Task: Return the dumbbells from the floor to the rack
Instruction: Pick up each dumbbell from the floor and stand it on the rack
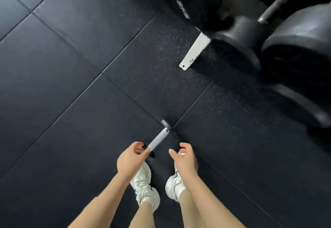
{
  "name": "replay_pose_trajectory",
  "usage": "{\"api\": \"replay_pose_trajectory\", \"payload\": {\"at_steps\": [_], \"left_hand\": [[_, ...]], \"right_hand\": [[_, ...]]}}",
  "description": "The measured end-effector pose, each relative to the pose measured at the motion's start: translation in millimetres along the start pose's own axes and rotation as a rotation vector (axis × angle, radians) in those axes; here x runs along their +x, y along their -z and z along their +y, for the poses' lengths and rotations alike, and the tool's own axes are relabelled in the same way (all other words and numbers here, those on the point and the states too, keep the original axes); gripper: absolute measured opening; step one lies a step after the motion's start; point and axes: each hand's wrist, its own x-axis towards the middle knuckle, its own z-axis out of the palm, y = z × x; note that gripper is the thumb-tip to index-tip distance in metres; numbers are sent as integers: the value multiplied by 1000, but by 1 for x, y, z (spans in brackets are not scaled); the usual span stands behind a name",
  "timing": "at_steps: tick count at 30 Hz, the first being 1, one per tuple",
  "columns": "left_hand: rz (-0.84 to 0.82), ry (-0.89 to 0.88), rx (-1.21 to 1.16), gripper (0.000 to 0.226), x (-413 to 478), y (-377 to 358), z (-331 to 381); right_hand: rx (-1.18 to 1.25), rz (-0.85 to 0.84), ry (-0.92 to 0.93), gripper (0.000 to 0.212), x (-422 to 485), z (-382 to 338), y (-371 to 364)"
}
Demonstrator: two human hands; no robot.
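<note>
A small dumbbell (159,139) with a silver handle and dark heads lies on the black rubber floor just ahead of my feet. My left hand (131,158) hovers above its near end, fingers loosely curled, holding nothing; the near head is partly hidden by it. My right hand (183,157) hangs to the right of the dumbbell, fingers loosely curled and empty. The dumbbell rack (195,50) with its white foot stands at the upper right, carrying large black dumbbells (297,48).
My white sneakers (145,186) stand on the floor below my hands. Black rubber floor tiles (62,84) spread to the left and front. Big dumbbell heads overhang the rack's edge at the right.
</note>
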Motion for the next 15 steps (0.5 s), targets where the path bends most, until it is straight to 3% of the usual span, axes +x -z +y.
{"api": "replay_pose_trajectory", "payload": {"at_steps": [8, 15], "left_hand": [[-113, -11, 56, 49, 156, -103, -58], [-314, -32, 120, 58, 219, -144, -93]], "right_hand": [[258, -15, -167, 53, 170, 64, -104], [682, -105, -308, 67, 233, 89, -144]]}}
